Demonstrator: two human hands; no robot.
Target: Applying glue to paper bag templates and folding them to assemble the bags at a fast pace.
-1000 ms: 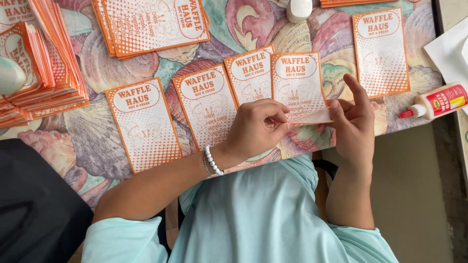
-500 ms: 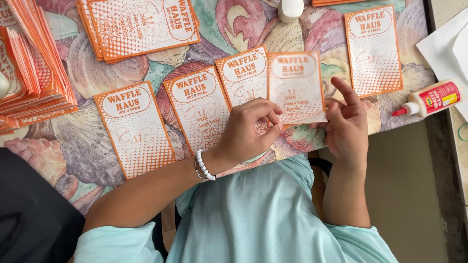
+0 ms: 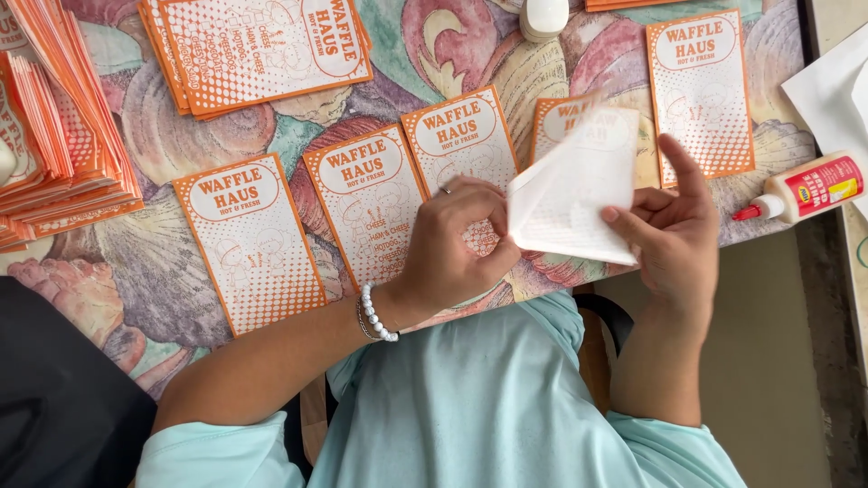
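My left hand point(image 3: 452, 248), with a white bead bracelet on the wrist, and my right hand point(image 3: 674, 230) both grip one lifted sheet point(image 3: 579, 194). It is blurred and tilted up off the table, showing a pale white side with faint dots. Behind it the top of an orange-and-white printed card point(image 3: 553, 116) shows; whether it is joined to the sheet I cannot tell. To the left, three matching cards point(image 3: 249, 239) point(image 3: 362, 194) point(image 3: 457, 131) lie face up in a row on the floral tablecloth point(image 3: 434, 50).
Another card point(image 3: 701, 90) lies at the right. A stack of cards point(image 3: 258, 50) sits at top left, more stacks point(image 3: 54, 136) at the far left. A glue bottle point(image 3: 805, 190) and white paper point(image 3: 836, 86) lie at the right edge. A black object point(image 3: 63, 398) is at bottom left.
The rightmost card of the row lay flat under my fingertips before. Both hands have now lifted and turned a sheet there, so its pale side faces me.
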